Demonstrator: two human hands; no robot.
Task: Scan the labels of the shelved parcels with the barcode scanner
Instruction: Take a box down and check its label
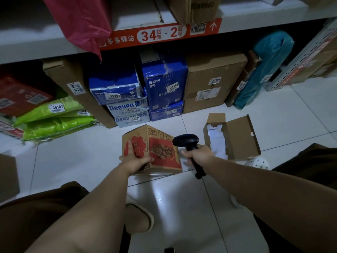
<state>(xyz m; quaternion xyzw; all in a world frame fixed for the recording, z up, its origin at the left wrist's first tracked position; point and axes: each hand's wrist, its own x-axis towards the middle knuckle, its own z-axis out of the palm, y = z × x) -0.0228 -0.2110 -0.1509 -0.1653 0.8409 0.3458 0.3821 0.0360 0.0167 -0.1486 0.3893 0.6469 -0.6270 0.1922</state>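
Note:
My left hand (135, 158) grips the near left corner of a red-printed cardboard box (164, 150), tilted on the white floor tiles. My right hand (197, 155) holds the black barcode scanner (186, 140) by its handle, its head just right of the box's top edge. No label shows on the box faces turned to me. Under the shelf stand labelled parcels: blue Deeyeo cartons (164, 83), a brown carton (213, 83) tagged 01101 and green bags (54, 115) tagged 30107.
An open cardboard box (238, 137) with white wrapping lies on the floor to the right. The shelf edge (160, 34) above reads 34-2, with a pink bag (80, 21) hanging over it. A teal parcel (264, 70) leans at right. My knees and a slipper (138, 218) are below.

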